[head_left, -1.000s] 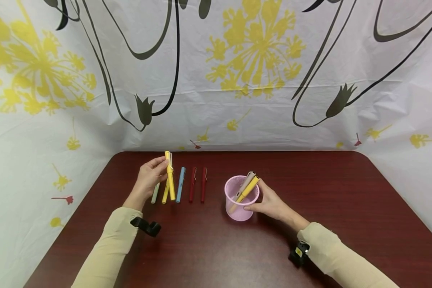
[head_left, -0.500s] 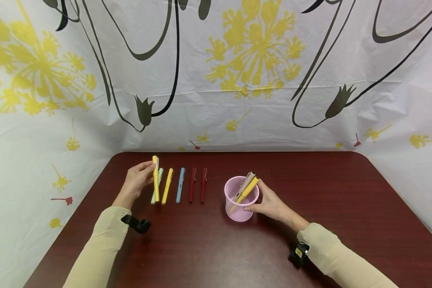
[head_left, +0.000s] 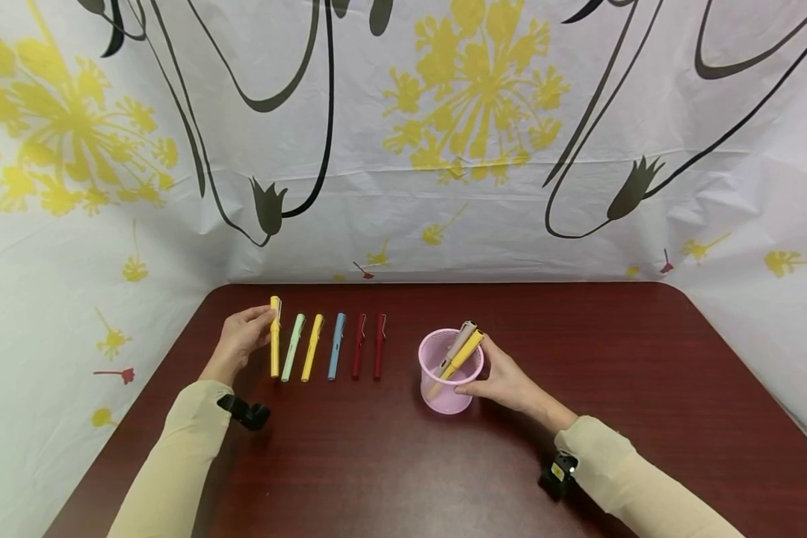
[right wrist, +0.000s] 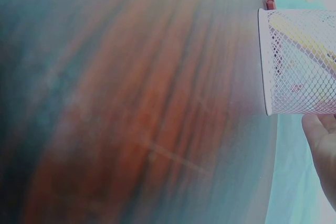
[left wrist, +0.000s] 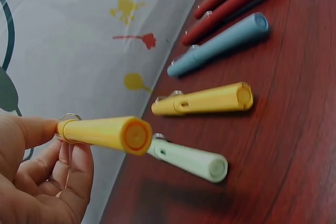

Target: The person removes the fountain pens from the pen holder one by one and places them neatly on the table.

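My left hand [head_left: 238, 342] pinches a yellow pen [head_left: 274, 347] with a wire clip near its cap end. In the left wrist view this held pen [left wrist: 100, 132] points toward the camera, raised off the table. Just right of it lies a mint green pen [head_left: 293, 347], then a second yellow pen [head_left: 312, 347], a blue pen [head_left: 336, 347] and two dark red pens [head_left: 359, 347], roughly in a row. My right hand [head_left: 507, 377] grips the side of a pink mesh pen cup [head_left: 447, 401]. A grey pen [head_left: 457, 342] and another yellow pen [head_left: 468, 348] lean inside.
The dark red-brown table [head_left: 390, 463] has rounded far corners. A white curtain [head_left: 350, 149] with yellow and dark flower prints hangs behind and at the sides. Black cameras sit on both wrists.
My left hand has carried the yellow pen leftward, past the lying yellow and mint green pens, to the left end of the row. The right hand and cup have stayed put.
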`<action>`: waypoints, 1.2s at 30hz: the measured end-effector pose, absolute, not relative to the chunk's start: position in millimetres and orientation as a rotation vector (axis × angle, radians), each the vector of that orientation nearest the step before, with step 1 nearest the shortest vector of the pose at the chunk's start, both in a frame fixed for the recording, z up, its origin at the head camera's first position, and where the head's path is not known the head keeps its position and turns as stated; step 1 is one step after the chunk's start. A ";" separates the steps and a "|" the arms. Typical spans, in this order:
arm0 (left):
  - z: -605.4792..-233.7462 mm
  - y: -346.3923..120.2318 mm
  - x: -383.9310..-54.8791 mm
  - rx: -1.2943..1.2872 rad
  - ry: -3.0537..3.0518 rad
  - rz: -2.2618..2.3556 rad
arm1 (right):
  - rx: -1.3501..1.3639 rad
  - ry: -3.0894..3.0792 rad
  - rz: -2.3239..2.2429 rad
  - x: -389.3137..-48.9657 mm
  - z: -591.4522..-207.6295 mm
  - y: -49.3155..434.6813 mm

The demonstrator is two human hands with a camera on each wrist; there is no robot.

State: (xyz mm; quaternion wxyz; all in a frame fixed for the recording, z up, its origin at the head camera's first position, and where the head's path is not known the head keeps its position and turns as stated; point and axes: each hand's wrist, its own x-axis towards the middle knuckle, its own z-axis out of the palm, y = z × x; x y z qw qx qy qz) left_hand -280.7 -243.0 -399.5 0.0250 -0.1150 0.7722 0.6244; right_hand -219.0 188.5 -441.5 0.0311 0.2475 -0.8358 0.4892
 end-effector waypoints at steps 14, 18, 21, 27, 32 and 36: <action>-420.8 -258.7 -290.2 -0.356 2.621 1.640 | 0.733 -2.593 1.510 -218.0 -443.2 187.9; -425.3 -259.3 -292.5 -0.354 2.711 1.529 | 0.744 -2.582 1.522 -218.0 -442.9 187.8; -427.7 -259.5 -293.8 -0.370 2.740 1.472 | 0.757 -2.572 1.539 -218.6 -443.5 188.0; -431.1 -259.9 -296.2 -0.337 2.749 1.437 | 0.758 -2.568 1.530 -219.3 -443.5 187.8; -433.0 -257.9 -298.9 -0.343 2.783 1.387 | 0.760 -2.564 1.535 -218.8 -442.5 187.0; -434.5 -255.2 -300.9 -0.359 2.821 1.336 | 0.761 -2.562 1.526 -219.1 -443.0 187.2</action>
